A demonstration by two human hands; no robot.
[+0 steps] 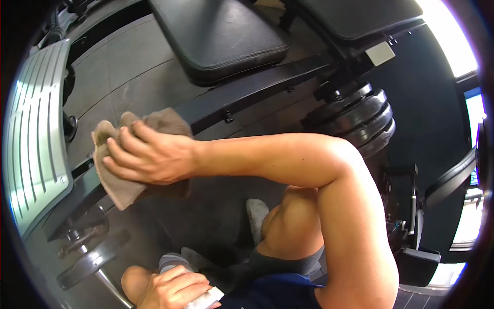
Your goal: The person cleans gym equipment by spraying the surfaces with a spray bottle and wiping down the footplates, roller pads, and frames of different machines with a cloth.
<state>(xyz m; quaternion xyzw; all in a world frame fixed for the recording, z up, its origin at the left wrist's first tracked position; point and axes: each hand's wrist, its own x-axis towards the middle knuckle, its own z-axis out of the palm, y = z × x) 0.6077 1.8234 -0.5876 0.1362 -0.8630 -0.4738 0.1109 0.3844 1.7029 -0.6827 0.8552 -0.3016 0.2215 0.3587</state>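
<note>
My right hand [149, 154] reaches across to the left with its fingers spread over a brown cloth [116, 190]. The cloth lies bunched against a black metal beam [257, 87] of a gym machine, and one edge of it hangs below my palm. Down at the bottom of the view, near my knee, my left hand [177, 289] is closed around a white object [207, 298]. Most of that object is hidden by my fingers, and I cannot tell its kind.
A black padded bench seat [221, 41] stands beyond the beam, with another pad [355, 15] to its right. Weight plates [360, 118] are stacked at the right. A slotted metal footplate [38, 134] rises at the left, above a metal bar with a disc [95, 260].
</note>
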